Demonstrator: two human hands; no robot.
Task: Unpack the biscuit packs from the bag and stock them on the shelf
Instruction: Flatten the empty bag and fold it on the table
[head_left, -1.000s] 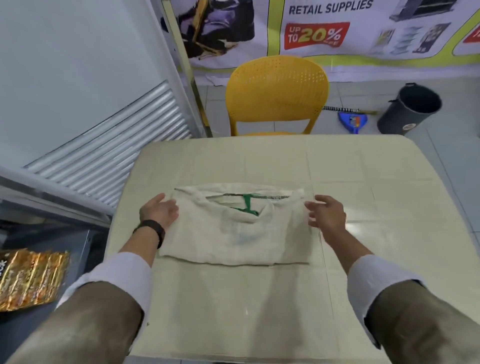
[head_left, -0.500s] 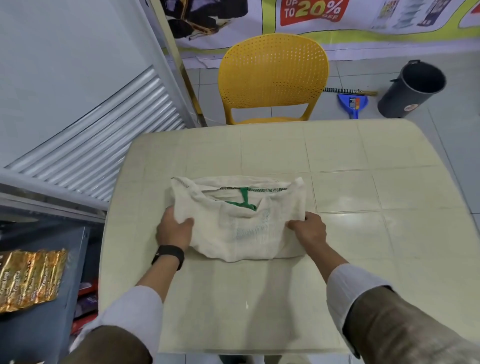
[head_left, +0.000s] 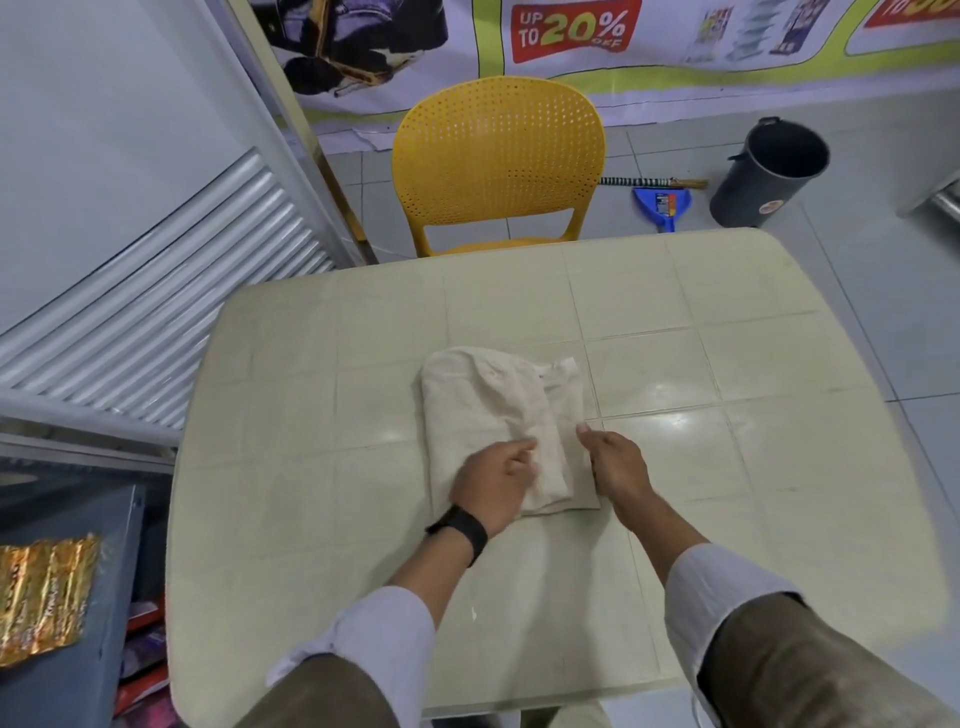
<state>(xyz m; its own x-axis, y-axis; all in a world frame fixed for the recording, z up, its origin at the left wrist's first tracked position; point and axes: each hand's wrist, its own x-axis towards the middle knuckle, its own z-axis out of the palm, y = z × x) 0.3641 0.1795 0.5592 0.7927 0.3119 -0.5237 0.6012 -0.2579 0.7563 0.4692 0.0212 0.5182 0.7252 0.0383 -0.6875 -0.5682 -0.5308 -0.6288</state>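
The cream cloth bag (head_left: 493, 405) lies flat and folded into a narrow upright rectangle in the middle of the cream table (head_left: 727, 415). My left hand (head_left: 493, 480) rests on the bag's lower left part, fingers laid across the folded-over flap. Just to the right, my right hand (head_left: 615, 465) sits beside the bag's lower right edge, fingers loosely bent and holding nothing. Gold biscuit packs (head_left: 44, 597) lie on the dark blue shelf (head_left: 78, 686) at the far left.
A yellow chair (head_left: 498, 161) stands behind the table. A dark bin (head_left: 769, 171), a blue dustpan (head_left: 660, 205) and a brush lie on the floor at the back right. White slatted panels (head_left: 156, 312) lean at the left. Red packs show under the shelf.
The bag was spread wide with both hands at its sides. Its left side has been folded over to the right, and both hands now sit at its lower end.
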